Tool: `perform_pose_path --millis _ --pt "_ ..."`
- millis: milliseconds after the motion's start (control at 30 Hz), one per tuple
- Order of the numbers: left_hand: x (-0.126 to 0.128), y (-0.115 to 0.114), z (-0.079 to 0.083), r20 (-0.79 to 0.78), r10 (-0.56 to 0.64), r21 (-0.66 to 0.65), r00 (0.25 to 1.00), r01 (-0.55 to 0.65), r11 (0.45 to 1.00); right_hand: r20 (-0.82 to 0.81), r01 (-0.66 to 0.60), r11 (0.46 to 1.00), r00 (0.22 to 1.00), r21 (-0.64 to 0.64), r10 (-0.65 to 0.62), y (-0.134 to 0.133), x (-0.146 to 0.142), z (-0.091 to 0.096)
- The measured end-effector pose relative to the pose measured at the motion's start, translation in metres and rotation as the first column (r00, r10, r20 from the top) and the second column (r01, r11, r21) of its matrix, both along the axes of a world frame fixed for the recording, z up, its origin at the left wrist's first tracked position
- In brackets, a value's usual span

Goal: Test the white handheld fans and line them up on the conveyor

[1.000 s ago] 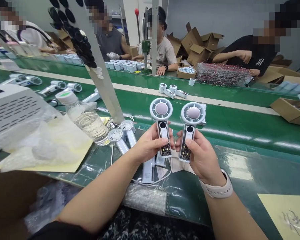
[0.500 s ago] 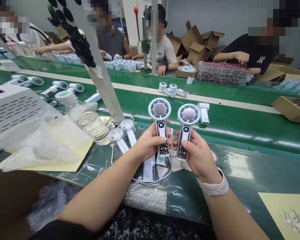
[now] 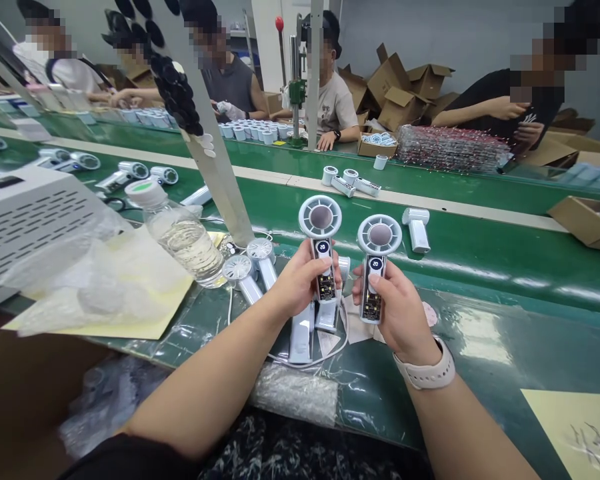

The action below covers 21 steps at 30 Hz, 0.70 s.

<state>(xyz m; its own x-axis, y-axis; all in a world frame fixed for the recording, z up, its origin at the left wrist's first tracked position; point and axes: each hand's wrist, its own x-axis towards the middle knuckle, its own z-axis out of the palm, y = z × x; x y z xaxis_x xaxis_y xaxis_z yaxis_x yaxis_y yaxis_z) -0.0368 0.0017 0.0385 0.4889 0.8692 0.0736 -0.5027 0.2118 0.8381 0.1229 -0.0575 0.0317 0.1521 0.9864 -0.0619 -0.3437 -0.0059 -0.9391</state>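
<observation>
My left hand grips a white handheld fan by its clear handle, which shows a circuit board inside. My right hand grips a matching fan upright beside it. Both small screens read 20. Two more fans lie on the belt left of my left hand. White fan handles and a white cable lie under my hands. A pale watch circles my right wrist.
A green conveyor belt runs across. On my left are a water bottle, a vented white box, and plastic film on yellow paper. Bubble wrap lies near me. Co-workers sit beyond the belt among cardboard boxes.
Both fan screens, dark at first, now show 20. The two fans have moved slightly farther apart, and the whole view has shifted a little as my head moved.
</observation>
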Motion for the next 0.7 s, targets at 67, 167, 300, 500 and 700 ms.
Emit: perform_pose_path --millis 67,167,300,500,700 --pt "-0.0005 0.0002 0.0010 0.000 -0.042 0.045 0.999 0.042 0.998 0.006 -0.026 0.999 1.000 0.018 0.026 -0.0009 -0.0009 0.0003" --pt "-0.0004 0.0012 0.0007 -0.013 -0.077 0.102 0.997 0.078 0.992 0.007 -0.069 0.996 0.998 0.062 0.069 -0.0022 -0.0019 0.0006" --pt "0.0002 0.0018 -0.0004 -0.066 -0.074 0.046 0.995 0.078 0.996 0.021 -0.062 0.997 0.998 0.047 0.061 -0.0006 -0.0011 -0.0032" --pt "0.0017 0.0016 -0.0023 -0.058 -0.062 0.044 0.996 0.064 0.997 0.020 0.004 0.999 1.000 0.040 -0.005 0.0033 0.0016 -0.0070" --pt "0.0042 0.0029 -0.0042 -0.077 -0.025 0.105 0.997 0.033 0.994 -0.005 0.036 0.999 0.999 0.007 -0.036 0.0024 -0.0021 -0.0013"
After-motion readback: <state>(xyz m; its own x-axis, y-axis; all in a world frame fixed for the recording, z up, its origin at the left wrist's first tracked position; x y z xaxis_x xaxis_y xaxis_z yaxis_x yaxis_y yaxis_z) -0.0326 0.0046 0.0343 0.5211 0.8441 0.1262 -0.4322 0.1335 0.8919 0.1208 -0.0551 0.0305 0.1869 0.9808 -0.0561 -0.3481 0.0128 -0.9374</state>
